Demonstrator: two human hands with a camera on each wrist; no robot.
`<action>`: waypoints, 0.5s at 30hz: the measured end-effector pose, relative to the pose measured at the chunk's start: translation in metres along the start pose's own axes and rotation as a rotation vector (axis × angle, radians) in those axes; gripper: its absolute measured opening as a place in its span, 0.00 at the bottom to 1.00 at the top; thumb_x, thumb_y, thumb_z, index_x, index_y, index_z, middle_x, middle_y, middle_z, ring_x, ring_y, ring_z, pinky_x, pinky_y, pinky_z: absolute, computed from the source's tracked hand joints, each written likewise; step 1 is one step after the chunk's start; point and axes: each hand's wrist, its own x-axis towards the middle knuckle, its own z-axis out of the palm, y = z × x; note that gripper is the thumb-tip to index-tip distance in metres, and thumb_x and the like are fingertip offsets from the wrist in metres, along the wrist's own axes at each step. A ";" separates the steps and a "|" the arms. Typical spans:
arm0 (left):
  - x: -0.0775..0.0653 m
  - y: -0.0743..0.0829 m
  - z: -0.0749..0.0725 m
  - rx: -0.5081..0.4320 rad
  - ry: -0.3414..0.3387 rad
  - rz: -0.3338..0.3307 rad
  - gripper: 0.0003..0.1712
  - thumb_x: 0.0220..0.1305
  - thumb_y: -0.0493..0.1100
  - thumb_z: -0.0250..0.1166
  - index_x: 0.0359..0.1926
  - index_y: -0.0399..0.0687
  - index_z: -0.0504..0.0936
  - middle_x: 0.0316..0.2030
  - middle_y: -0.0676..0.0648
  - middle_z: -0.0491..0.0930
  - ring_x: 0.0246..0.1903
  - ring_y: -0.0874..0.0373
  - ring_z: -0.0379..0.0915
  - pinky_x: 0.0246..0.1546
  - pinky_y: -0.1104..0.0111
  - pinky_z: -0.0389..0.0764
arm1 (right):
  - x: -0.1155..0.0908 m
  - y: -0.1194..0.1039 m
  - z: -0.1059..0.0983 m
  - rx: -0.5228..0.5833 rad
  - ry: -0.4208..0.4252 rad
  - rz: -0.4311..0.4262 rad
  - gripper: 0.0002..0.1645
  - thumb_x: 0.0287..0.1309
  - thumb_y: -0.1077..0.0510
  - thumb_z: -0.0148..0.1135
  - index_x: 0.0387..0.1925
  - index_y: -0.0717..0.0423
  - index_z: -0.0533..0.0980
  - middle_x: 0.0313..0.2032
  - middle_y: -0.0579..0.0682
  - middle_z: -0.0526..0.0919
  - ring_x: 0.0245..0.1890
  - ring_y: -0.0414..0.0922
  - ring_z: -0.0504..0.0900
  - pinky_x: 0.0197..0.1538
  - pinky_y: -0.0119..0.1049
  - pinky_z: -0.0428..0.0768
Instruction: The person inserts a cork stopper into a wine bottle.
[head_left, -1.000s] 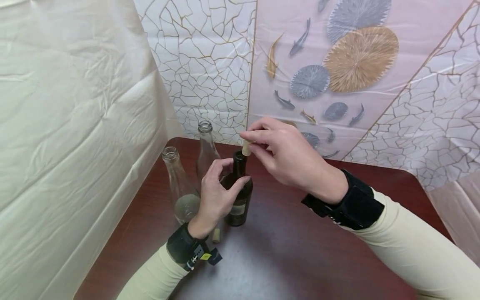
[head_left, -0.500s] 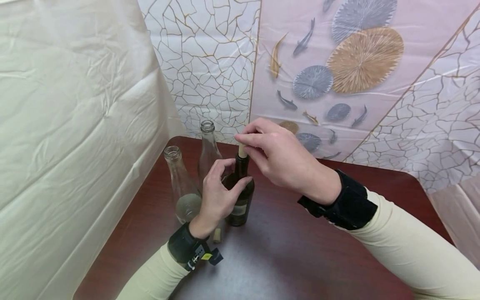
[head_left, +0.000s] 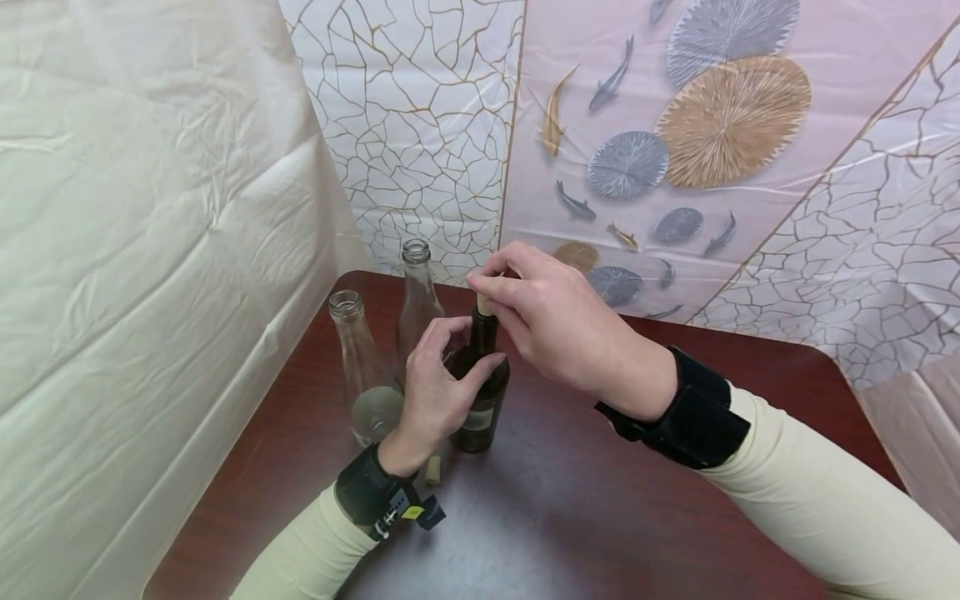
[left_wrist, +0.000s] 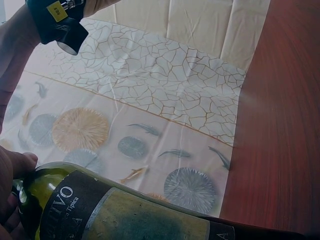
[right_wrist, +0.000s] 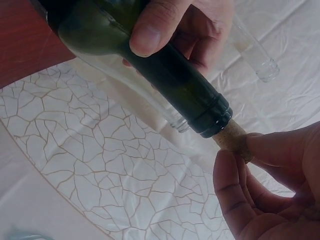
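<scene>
A dark green wine bottle with a label stands upright on the table. My left hand grips it around the shoulder and lower neck, thumb toward the near side. Above the mouth, my right hand pinches a cork between thumb and fingers. In the right wrist view the cork's lower end sits in the bottle's mouth, most of its length outside. The left wrist view has the bottle's label and part of the left hand at its shoulder.
Two clear glass bottles, a nearer one and a farther one, stand uncorked to the left. A second cork is on the reddish-brown table by the left wrist. Patterned cloth hangs behind, plain cloth at left.
My right hand has brought the cork from just above and right of the bottle's mouth down into it. The left hand keeps its hold on the bottle.
</scene>
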 end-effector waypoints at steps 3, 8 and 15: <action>0.001 0.000 0.000 0.003 0.003 0.008 0.26 0.59 0.44 0.80 0.56 0.45 0.80 0.46 0.45 0.81 0.44 0.53 0.80 0.43 0.51 0.85 | -0.001 -0.001 0.001 -0.013 0.007 -0.011 0.16 0.67 0.69 0.65 0.54 0.61 0.85 0.46 0.57 0.82 0.44 0.51 0.84 0.49 0.46 0.84; 0.001 0.000 0.000 0.012 0.000 0.006 0.26 0.59 0.44 0.80 0.56 0.45 0.80 0.46 0.45 0.81 0.44 0.54 0.80 0.44 0.57 0.85 | -0.002 -0.001 0.003 -0.044 0.024 -0.030 0.16 0.68 0.70 0.62 0.54 0.61 0.85 0.43 0.56 0.80 0.41 0.50 0.84 0.46 0.44 0.84; -0.001 0.001 -0.001 0.000 -0.009 -0.004 0.26 0.59 0.44 0.80 0.56 0.44 0.80 0.47 0.44 0.81 0.44 0.54 0.80 0.44 0.57 0.86 | -0.004 -0.004 0.004 -0.087 0.022 -0.057 0.19 0.67 0.73 0.58 0.55 0.62 0.85 0.40 0.56 0.79 0.42 0.49 0.82 0.44 0.41 0.85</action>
